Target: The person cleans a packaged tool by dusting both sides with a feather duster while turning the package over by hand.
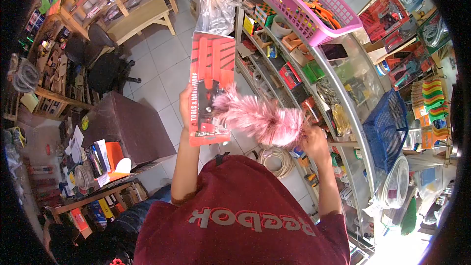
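A red card pack [213, 64] printed "Tools & Hardware" stands upright before my chest, a red-handled tool showing on its front. My left hand [185, 105] grips its left edge, with most of the fingers hidden behind the card. A fluffy pink duster [265, 118] stretches across from the right, and its tip touches the lower front of the pack. My right hand [314, 142] is closed around the duster's right end, where the handle is hidden by the hand.
A glass display counter [338, 95] curves along the right, bearing a pink basket [314, 14] and a blue basket [387, 130]. Black chairs [105, 64] and a dark brown box [130, 127] stand left. Coiled cable [275, 163] lies below the duster.
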`<state>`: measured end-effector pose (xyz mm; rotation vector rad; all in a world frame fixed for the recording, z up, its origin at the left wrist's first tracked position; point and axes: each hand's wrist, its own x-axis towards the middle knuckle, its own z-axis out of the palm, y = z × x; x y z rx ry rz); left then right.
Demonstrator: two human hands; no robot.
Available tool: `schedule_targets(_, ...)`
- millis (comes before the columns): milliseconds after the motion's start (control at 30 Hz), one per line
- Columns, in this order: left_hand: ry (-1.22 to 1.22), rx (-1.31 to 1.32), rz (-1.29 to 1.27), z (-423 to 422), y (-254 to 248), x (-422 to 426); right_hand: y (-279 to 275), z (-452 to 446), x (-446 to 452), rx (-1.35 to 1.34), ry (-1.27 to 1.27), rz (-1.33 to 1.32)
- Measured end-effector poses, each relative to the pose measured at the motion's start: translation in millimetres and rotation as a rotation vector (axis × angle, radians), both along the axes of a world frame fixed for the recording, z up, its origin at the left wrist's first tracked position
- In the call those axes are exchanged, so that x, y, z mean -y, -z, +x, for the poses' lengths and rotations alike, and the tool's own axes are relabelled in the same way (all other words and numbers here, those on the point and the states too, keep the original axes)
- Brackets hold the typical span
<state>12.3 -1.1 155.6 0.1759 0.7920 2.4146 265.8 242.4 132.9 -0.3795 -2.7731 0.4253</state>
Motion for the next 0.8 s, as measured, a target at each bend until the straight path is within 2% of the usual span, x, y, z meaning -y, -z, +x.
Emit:
schedule_targets(33,-0.025,0.002,0.014,0,-4,0,2,2,3,-0.056,-0.018,0.036)
schedule_targets(67,0.081,0.021,0.131,-5,-4,4,3,4,3,-0.025,0.011,-0.008)
schedule_targets(167,-0.035,0.121,-0.016,7,-12,1,12,3,-4,0.059,0.109,-0.489)
schedule_targets(200,-0.019,0.132,-0.01,9,-11,-1,14,-4,-2,-0.019,0.048,-0.498)
schedule_targets(233,0.001,0.143,-0.004,10,-8,-3,40,-1,7,-0.283,-0.011,-0.981)
schedule_targets(300,0.044,0.134,0.058,11,6,-6,15,-30,33,-0.32,-0.113,-0.796)
schedule_targets(367,0.088,0.093,0.175,12,43,-10,3,-44,50,-0.246,-0.266,-0.54)
schedule_targets(433,-0.006,0.175,0.018,15,74,-11,-12,-72,80,-0.271,-0.155,-0.444)
schedule_targets(500,-0.018,0.15,0.078,5,104,-10,-10,-73,86,-0.045,-0.129,-0.466)
schedule_targets(533,-0.028,0.137,0.109,-1,118,-8,-6,-71,90,-0.165,-0.093,-0.54)
schedule_targets(600,-0.062,0.113,0.172,-9,131,-4,14,-61,76,-0.289,-0.129,-0.363)
schedule_targets(633,-0.046,0.142,0.123,-10,108,0,28,-52,66,-0.349,-0.146,-0.277)
schedule_targets(700,-0.012,0.199,0.026,-11,33,10,61,-26,49,-0.213,0.111,-0.334)
schedule_targets(733,-0.039,0.224,0.051,-11,30,12,67,-22,47,-0.184,0.267,-0.385)
schedule_targets(800,-0.09,0.272,0.1,-11,28,16,54,-25,56,-0.294,0.336,-0.431)
